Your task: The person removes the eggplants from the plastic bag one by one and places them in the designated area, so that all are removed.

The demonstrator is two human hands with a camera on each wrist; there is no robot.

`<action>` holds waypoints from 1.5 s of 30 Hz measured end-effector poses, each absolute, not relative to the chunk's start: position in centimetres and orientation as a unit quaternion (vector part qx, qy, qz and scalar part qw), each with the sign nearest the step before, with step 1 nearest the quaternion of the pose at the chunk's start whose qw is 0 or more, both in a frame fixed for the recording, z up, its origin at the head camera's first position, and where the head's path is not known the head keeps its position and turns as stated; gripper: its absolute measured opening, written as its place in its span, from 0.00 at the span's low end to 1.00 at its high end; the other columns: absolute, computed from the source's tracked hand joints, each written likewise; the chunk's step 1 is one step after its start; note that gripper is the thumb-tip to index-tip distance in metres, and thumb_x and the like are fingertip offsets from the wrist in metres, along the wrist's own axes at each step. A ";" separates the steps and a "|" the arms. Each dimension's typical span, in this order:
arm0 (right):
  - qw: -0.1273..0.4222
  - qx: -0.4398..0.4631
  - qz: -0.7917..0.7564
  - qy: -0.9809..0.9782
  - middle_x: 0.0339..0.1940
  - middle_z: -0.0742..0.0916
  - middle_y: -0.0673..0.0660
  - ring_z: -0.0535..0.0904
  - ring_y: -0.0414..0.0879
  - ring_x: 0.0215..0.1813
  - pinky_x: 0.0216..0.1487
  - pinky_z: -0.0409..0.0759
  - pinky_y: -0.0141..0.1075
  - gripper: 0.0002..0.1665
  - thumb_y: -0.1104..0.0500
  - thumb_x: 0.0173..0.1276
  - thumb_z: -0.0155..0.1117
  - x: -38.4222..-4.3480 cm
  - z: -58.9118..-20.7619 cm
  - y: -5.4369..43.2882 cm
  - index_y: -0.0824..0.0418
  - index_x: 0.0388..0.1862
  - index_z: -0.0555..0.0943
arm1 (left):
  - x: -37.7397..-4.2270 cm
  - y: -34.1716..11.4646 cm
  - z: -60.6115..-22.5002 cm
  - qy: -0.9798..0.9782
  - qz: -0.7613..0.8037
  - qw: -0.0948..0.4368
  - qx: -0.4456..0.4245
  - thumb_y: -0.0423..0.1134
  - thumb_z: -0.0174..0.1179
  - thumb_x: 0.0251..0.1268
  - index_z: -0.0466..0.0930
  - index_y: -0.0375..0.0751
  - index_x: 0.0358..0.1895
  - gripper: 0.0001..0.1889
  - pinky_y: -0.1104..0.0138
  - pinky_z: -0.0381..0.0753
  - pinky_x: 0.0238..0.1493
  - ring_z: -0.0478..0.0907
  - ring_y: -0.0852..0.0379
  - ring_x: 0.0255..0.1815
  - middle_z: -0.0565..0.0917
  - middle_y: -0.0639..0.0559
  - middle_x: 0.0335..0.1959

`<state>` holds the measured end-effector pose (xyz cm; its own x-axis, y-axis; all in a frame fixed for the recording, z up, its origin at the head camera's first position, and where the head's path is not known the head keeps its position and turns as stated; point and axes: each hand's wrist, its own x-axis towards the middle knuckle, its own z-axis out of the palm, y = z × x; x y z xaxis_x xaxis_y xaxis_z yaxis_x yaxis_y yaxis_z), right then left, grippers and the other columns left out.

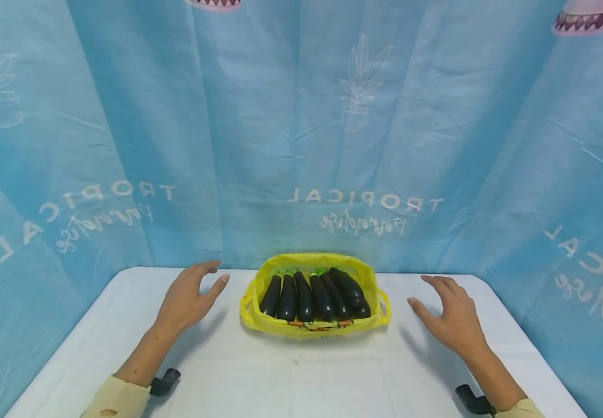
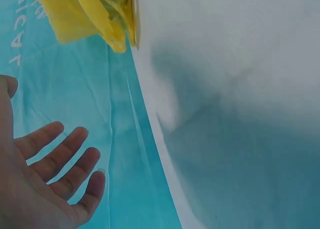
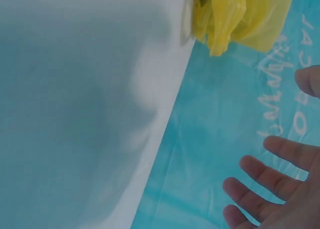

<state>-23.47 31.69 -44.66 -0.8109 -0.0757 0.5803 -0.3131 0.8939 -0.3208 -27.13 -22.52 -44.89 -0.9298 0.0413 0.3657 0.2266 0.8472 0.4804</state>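
Note:
A yellow plastic bag [image 1: 311, 329] stands with its mouth spread wide at the back middle of the white table. Inside it lie several dark, glossy eggplants [image 1: 304, 296], side by side with their green stem ends toward the back. To the left of the bag hovers my left hand [image 1: 188, 296], fingers spread and relaxed, holding nothing. My right hand [image 1: 452, 316] is held over the table on the other side, likewise loose and apart from the bag. Both wrist views show a side of the bag and the bare palms; the eggplants are hidden there.
The white table [image 1: 291, 383] ends just behind the bag. A blue printed curtain [image 1: 301, 145] hangs close around its back and sides. Each wrist carries a black camera mount, one on the left [image 1: 165, 383] and one on the right [image 1: 473, 400].

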 end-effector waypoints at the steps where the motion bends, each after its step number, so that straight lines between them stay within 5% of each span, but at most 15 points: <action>1: 0.289 0.108 0.206 -0.929 0.62 0.83 0.68 0.78 0.70 0.61 0.57 0.73 0.70 0.34 0.48 0.67 0.76 -23.6 -44.5 31.5 0.64 0.66 0.82 | -27.2 -22.4 -44.8 -0.945 -0.269 0.173 -0.073 0.66 0.50 0.80 0.74 0.42 0.75 0.36 0.36 0.71 0.67 0.74 0.34 0.69 0.82 0.39 0.65; 45: 0.269 0.167 0.257 -0.913 0.62 0.84 0.64 0.77 0.64 0.63 0.62 0.74 0.64 0.28 0.54 0.68 0.76 -25.8 -43.1 25.1 0.63 0.64 0.83 | -31.4 -15.9 -45.6 -0.920 -0.353 0.131 -0.110 0.55 0.60 0.78 0.81 0.42 0.68 0.26 0.46 0.80 0.59 0.81 0.44 0.56 0.85 0.46 0.53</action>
